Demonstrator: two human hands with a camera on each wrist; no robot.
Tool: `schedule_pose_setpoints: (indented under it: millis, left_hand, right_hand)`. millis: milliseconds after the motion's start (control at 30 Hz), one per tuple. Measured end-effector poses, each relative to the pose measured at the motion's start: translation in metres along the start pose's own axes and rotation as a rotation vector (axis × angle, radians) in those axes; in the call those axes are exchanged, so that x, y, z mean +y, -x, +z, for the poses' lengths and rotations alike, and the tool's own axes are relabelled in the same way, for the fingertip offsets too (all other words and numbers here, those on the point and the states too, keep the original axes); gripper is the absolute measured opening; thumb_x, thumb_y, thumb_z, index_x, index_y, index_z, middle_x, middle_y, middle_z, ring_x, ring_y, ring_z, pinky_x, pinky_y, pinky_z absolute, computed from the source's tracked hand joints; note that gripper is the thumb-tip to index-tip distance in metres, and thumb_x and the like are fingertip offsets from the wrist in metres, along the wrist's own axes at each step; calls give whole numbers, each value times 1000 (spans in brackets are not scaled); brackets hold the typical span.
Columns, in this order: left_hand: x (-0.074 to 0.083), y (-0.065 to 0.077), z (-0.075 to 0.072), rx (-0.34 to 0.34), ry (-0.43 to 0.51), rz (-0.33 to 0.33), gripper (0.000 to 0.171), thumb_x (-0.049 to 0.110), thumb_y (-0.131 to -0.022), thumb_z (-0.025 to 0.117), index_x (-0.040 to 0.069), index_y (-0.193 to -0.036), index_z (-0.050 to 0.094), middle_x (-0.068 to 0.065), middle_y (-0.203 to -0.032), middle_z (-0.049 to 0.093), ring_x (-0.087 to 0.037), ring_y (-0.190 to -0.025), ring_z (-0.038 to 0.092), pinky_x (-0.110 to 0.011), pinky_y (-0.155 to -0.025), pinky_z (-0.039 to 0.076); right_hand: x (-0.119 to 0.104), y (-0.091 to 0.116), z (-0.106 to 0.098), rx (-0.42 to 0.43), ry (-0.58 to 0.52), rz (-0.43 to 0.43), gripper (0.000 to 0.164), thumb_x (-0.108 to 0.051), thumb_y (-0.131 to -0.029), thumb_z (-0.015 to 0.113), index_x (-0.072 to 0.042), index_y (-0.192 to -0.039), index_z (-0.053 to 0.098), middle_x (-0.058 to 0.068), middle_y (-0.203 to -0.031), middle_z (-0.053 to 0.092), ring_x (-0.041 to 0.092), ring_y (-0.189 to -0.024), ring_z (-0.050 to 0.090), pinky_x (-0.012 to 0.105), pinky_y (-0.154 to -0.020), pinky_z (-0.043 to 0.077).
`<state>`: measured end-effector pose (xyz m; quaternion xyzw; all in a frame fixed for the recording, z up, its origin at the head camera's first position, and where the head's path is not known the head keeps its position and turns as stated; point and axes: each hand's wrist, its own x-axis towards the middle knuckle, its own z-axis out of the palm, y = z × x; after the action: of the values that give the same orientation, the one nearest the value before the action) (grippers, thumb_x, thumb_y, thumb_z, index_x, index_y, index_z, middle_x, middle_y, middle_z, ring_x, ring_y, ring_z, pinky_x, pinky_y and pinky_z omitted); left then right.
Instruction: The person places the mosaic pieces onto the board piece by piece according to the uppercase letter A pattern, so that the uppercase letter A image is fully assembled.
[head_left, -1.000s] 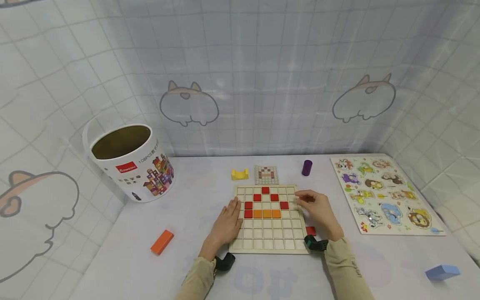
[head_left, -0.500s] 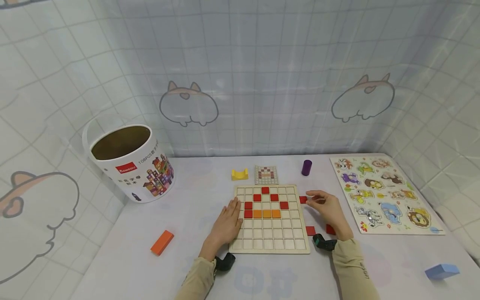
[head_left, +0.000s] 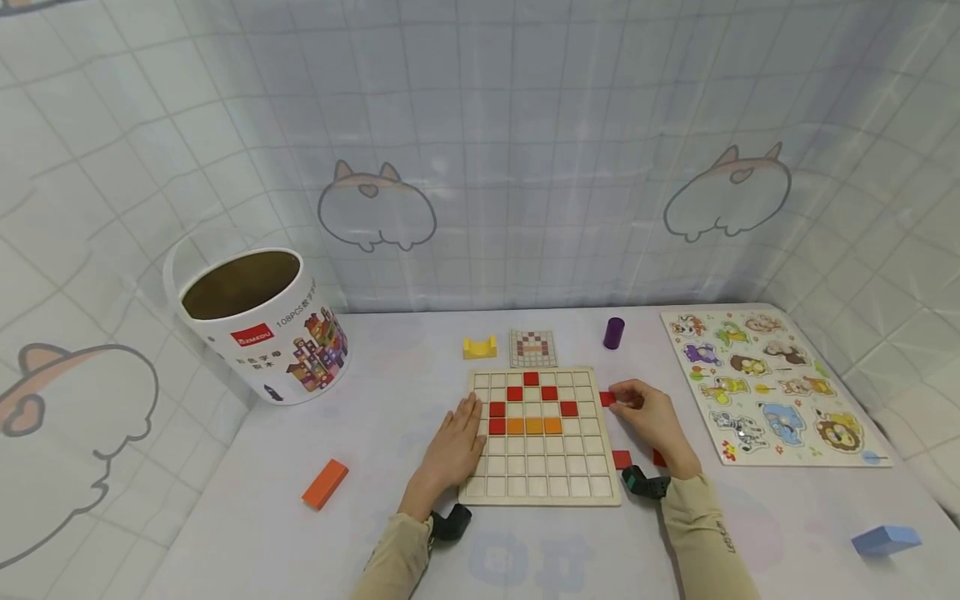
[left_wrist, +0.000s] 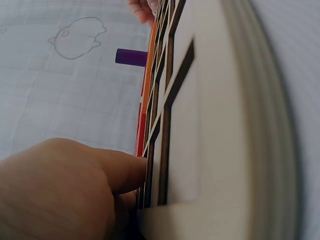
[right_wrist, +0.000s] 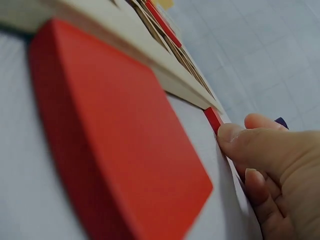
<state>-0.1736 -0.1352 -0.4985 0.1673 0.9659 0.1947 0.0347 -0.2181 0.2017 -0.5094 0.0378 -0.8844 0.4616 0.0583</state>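
Note:
A wooden grid board (head_left: 536, 492) lies on the table, with several red tiles and 3 orange tiles (head_left: 533, 426) set in its upper squares. My left hand (head_left: 452, 450) rests flat along the board's left edge, fingers straight. Just beyond the right edge, my right hand (head_left: 651, 421) pinches a small red tile (head_left: 607, 399) between thumb and fingers; the right wrist view shows the thumb (right_wrist: 240, 137) against the tile's end. Another red tile (head_left: 622, 460) lies by the board's lower right, large in the right wrist view. A third red tile (head_left: 659, 457) is partly hidden by the right wrist.
Behind the board lie a small pattern card (head_left: 532, 348), a yellow arch block (head_left: 480, 347) and a purple cylinder (head_left: 613, 333). An animal puzzle board (head_left: 780, 454) is at right, a blue block (head_left: 886, 541) nearer. At left are a white bucket (head_left: 262, 358) and an orange block (head_left: 326, 484).
My right hand has moved right, off the board's edge to the red tile beside it, and its fingers have closed in on that tile. The left hand has stayed put.

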Motion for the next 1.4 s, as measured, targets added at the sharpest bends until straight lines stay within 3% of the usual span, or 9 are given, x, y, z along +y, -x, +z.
schedule_pose_setpoints:
  millis: [267, 400, 533, 767, 1100, 1400]
  left_hand:
    - [1, -1, 3, -15, -6, -1, 59, 20, -101, 42, -5, -151, 23, -19, -161, 17, -36, -149, 19, -53, -121, 19]
    - [1, 0, 2, -19, -7, 3, 59, 19, -101, 43, -6, -151, 23, -20, -161, 17, -36, -149, 19, -53, -120, 20]
    - [2, 1, 0, -17, -6, 4, 59, 20, -101, 43, -6, -151, 23, -21, -161, 18, -37, -149, 19, -53, -120, 20]
    - [2, 5, -2, -2, 3, 11, 59, 19, -101, 43, -8, -150, 25, -22, -160, 19, -38, -148, 20, -54, -120, 20]
    - [1, 4, -1, 3, 12, 12, 58, 18, -101, 43, -8, -150, 24, -22, -160, 19, -38, -148, 20, -54, -120, 19]
    - [0, 0, -2, -1, -5, 13, 58, 19, -101, 43, -8, -149, 25, -23, -160, 19, -38, -148, 20, -54, -120, 20]
  right_hand:
    - [2, 3, 0, 28, 65, -46, 18, -4, -84, 72, -4, -102, 70, 11, -88, 69, 14, -76, 59, 18, -67, 48]
    - [0, 6, -1, 48, 69, -32, 18, -7, -86, 71, -4, -103, 69, 11, -91, 69, 18, -81, 60, 17, -69, 48]
    - [-5, 5, -3, 59, 33, 1, 19, -10, -88, 70, -5, -107, 68, 12, -98, 69, 18, -87, 61, 14, -73, 48]
    - [-19, 8, -4, 49, -75, 54, 20, -14, -90, 69, -7, -109, 69, 11, -102, 68, 10, -85, 57, 11, -75, 46]
    - [-38, 9, 0, 78, -155, -32, 20, -16, -89, 70, -6, -107, 69, 11, -101, 68, 2, -82, 58, 13, -80, 45]
    - [-46, 6, 13, 23, -211, -36, 21, -12, -89, 69, -3, -108, 66, 13, -97, 67, 4, -84, 58, 14, -80, 47]
